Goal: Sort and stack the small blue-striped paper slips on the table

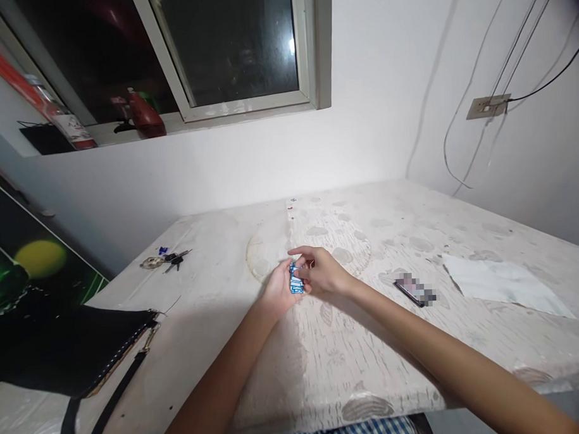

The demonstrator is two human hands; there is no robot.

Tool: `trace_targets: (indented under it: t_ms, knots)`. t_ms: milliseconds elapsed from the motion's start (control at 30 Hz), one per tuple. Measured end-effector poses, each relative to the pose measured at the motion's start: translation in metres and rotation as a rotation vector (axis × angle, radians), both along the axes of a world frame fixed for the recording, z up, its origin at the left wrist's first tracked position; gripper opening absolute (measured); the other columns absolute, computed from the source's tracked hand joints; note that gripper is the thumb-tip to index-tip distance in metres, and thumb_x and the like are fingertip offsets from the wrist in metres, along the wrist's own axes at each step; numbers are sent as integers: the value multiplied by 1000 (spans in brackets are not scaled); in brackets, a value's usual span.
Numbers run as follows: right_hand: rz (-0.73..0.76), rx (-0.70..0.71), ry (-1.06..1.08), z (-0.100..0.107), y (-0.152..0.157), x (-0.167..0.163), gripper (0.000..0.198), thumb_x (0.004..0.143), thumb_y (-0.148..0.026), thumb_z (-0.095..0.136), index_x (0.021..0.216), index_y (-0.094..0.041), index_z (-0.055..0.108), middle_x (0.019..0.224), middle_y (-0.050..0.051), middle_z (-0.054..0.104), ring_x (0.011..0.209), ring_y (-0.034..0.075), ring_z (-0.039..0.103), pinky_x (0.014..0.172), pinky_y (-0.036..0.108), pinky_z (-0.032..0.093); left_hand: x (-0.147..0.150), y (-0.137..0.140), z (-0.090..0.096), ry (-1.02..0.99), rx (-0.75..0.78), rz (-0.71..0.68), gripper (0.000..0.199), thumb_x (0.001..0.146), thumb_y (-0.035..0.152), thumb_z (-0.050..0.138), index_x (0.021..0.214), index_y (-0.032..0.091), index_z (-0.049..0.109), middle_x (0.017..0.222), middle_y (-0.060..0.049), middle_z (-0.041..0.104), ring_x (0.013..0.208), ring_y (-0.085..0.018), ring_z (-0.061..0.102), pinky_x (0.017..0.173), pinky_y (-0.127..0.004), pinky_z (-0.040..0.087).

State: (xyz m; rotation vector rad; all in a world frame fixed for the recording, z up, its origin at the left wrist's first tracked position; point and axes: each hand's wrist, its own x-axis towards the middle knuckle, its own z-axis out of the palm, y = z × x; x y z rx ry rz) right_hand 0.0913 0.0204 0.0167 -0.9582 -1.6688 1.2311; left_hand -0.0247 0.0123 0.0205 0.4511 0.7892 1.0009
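Both of my hands meet over the middle of the table around a small blue-and-white packet (296,281). Its kind is too small to make out. My left hand (277,288) cradles the packet from the left side, fingers closed behind it. From the right, my right hand (322,271) presses its thumb on the packet's upper face. The right index finger stretches out above the packet's top end, and the other right fingers curl in, partly hidden.
Keys (174,260) lie at the left, beyond a black bag (108,337) with a strap. Right of my hands are a dark-edged, partly blurred flat object (408,292) and a white cloth (505,287). Bottles (146,114) stand on the window sill. A socket (489,106) has hanging cables.
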Motion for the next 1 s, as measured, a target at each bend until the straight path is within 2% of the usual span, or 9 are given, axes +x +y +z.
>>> trace_targets:
  t_ms: [100, 200, 300, 433, 533, 600, 700, 867, 1000]
  knots:
    - [-67, 122, -111, -5, -1, 0, 53, 70, -8, 53, 121, -21, 46, 83, 1, 54, 61, 10, 52, 56, 23, 46, 1, -1, -1, 35, 64, -85, 20, 84, 30, 39, 70, 17, 44, 49, 3, 38, 35, -7, 36, 32, -17, 24]
    - [-200, 284, -279, -6, 1, 1, 65, 67, -13, 59, 128, -23, 40, 99, 5, 50, 83, 15, 51, 70, 28, 46, 2, -3, -5, 123, 121, -79, 23, 84, 36, 40, 70, 18, 42, 47, 6, 31, 31, -5, 29, 30, -15, 16]
    - [-194, 265, -300, -4, 2, 3, 73, 66, -16, 61, 133, -18, 33, 103, 8, 51, 82, 16, 52, 70, 28, 44, 1, -3, -9, 305, 253, -29, 26, 82, 44, 42, 79, 19, 44, 50, 7, 34, 30, -4, 29, 31, -14, 14]
    - [34, 162, -166, 0, 0, 4, 44, 70, -14, 55, 114, -14, 51, 81, 3, 59, 66, 13, 55, 63, 25, 43, -4, 0, -12, 637, 370, 73, 36, 80, 55, 38, 96, 23, 41, 53, 6, 41, 29, -6, 34, 29, -15, 16]
    - [107, 133, -57, 0, 1, 3, 22, 73, -14, 49, 94, -16, 56, 63, -1, 57, 59, 13, 56, 60, 25, 43, -9, 7, -12, 794, 428, 147, 36, 82, 54, 35, 99, 23, 41, 56, 4, 47, 34, -9, 43, 32, -18, 29]
    - [11, 137, -32, -3, 4, 3, 15, 71, -15, 50, 86, -17, 54, 61, -2, 56, 57, 13, 54, 59, 25, 42, -11, 12, -13, 815, 476, 245, 30, 83, 46, 35, 96, 21, 44, 61, 2, 51, 45, -11, 51, 42, -21, 39]
    - [-133, 186, -64, -13, 12, 4, 13, 70, -15, 51, 82, -17, 51, 72, -1, 57, 62, 12, 52, 61, 24, 40, -10, 18, -18, 747, 508, 356, 23, 83, 37, 36, 87, 18, 48, 69, -1, 56, 61, -12, 57, 56, -23, 44]
    - [-169, 389, -295, -26, 13, 1, 26, 72, -7, 46, 94, -18, 52, 90, 3, 61, 81, 15, 53, 73, 27, 38, -3, 21, -27, 676, 555, 426, 19, 80, 31, 38, 83, 16, 50, 75, -4, 59, 75, -15, 59, 70, -27, 45]
    - [-225, 498, -517, -23, 3, 2, 33, 73, -3, 45, 100, -18, 56, 96, 5, 62, 92, 19, 51, 79, 29, 34, 1, 19, -30, 726, 548, 449, 17, 79, 30, 42, 87, 18, 51, 79, -3, 58, 78, -15, 58, 73, -27, 44]
